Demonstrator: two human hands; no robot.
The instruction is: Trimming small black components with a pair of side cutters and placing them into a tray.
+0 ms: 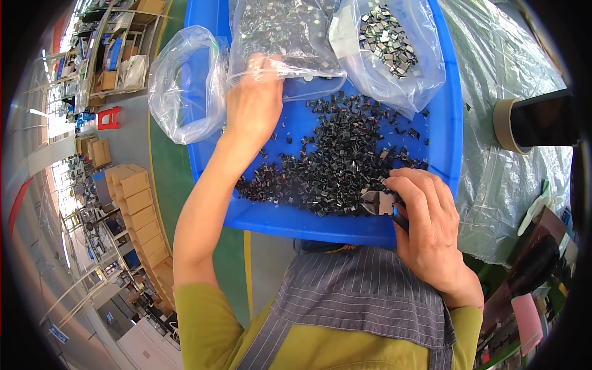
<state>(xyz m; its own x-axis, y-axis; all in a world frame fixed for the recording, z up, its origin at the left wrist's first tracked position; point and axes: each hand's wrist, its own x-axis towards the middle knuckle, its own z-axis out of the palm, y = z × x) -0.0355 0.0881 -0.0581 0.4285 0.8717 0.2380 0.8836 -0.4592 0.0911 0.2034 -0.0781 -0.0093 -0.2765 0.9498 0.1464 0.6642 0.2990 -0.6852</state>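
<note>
Curled firmly around the handles, my right hand [428, 222] has the nippers [385, 204] clamped in it, close to the near right corner of the blue tray [290, 228]. Their long axis runs nearly along the near edge, cutting end toward the left edge and tipped slightly away from me. That end sits right at the heap of small black pieces [339, 142], which spreads left and toward the far edge from my grip, so the right hand is the nearer one to its thick part.

My left hand [254, 102] lies diagonally across, toward the far left, fingers behind the film of a clear bag of silvery pieces [283, 31]. Through the glare I cannot tell whether those fingertips are together or apart, or whether the nippers' jaws are parted. Another clear bag with silver squares [388, 43] rests at the far right corner; an empty-looking bag [213, 86] hangs by the left edge.
</note>
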